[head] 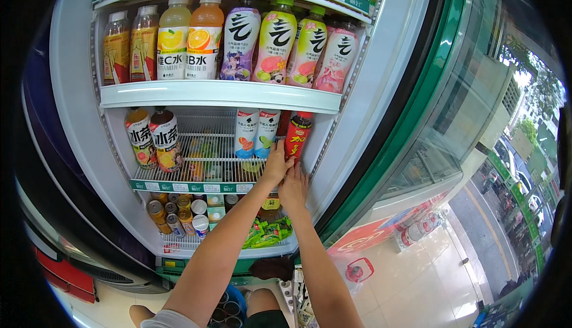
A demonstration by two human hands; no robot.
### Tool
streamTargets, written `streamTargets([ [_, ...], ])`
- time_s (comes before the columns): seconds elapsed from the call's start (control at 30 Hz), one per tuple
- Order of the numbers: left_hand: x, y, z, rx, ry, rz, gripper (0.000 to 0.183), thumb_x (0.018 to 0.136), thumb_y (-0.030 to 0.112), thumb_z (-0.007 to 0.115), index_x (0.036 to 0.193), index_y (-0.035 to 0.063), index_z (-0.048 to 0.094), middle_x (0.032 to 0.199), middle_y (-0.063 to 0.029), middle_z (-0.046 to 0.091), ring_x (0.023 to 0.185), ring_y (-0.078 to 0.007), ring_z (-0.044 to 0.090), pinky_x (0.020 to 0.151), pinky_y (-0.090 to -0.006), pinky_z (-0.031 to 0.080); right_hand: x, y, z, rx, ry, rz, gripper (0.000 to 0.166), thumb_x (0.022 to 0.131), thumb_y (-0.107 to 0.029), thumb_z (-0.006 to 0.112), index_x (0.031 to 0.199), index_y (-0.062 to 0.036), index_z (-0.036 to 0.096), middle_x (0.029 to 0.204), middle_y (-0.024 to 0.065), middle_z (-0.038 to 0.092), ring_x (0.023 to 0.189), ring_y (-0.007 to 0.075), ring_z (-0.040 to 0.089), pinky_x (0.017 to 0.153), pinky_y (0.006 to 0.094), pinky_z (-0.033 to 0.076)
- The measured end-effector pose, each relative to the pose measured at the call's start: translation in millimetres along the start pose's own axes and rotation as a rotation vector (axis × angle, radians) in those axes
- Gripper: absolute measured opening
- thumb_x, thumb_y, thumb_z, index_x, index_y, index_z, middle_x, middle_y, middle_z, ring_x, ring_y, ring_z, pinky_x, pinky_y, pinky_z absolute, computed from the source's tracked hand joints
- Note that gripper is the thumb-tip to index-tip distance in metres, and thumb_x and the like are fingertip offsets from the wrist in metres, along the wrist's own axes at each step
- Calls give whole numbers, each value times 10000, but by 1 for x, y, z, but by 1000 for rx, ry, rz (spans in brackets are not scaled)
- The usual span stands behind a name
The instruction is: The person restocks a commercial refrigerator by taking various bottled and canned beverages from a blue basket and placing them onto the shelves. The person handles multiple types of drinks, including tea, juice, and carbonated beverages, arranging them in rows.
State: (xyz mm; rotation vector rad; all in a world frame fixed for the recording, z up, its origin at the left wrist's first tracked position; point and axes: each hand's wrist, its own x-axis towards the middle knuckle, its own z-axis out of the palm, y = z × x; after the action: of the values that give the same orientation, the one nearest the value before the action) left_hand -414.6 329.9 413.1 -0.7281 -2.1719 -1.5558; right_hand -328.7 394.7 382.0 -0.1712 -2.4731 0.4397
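A red plastic drink bottle stands, slightly tilted, at the right end of the cooler's middle wire shelf. My left hand is around its lower left side, with fingers reaching back between it and a white-and-blue bottle. Low at the front of the red bottle is my right hand, fingers pointing up by its base; its exact grip is hidden. Another white-and-blue bottle stands further left. Behind the red bottle, a second dark red one is partly visible.
Two iced-tea bottles stand at the shelf's left. Above is a shelf front with several bottles. Cans and green pouches lie below. The glass door is swung out at right. A blue tub holding bottles sits below me.
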Motion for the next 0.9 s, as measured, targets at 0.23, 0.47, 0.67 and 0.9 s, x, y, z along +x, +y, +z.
streamTargets([
  [0.23, -14, 7, -5, 43, -12, 20, 779, 805, 20, 708, 1481, -37, 325, 1304, -306, 508, 1152, -458, 557, 964, -434, 490, -4, 2, 6, -91, 33, -45, 598, 917, -241, 539, 1420, 71, 453, 1480, 295, 419, 1396, 436, 372, 1190, 574, 179],
  [0.47, -50, 47, -36, -42, 110, 200, 465, 930, 66, 611, 1379, 20, 499, 1343, -220, 518, 1149, -388, 581, 914, -407, 517, -25, -26, -37, -84, 219, -165, 523, 915, -179, 555, 1382, 50, 504, 1444, 246, 472, 1362, 447, 402, 1169, 585, 224],
  [0.67, -137, 109, -107, -213, 93, 199, 163, 966, 82, 600, 1078, -15, 669, 1032, -139, 687, 922, -288, 671, 796, -335, 530, -95, -86, -87, 249, 405, -298, 402, 755, 12, 686, 1146, -1, 591, 1132, 155, 587, 976, 366, 607, 770, 419, 528],
  [0.9, -302, 83, -197, -116, 43, 141, 128, 894, 13, 666, 1011, -29, 696, 1005, -153, 681, 910, -272, 671, 743, -342, 544, -243, -142, -76, 508, 15, -242, 286, 744, -29, 760, 979, -15, 597, 927, 124, 575, 797, 337, 617, 638, 403, 515],
])
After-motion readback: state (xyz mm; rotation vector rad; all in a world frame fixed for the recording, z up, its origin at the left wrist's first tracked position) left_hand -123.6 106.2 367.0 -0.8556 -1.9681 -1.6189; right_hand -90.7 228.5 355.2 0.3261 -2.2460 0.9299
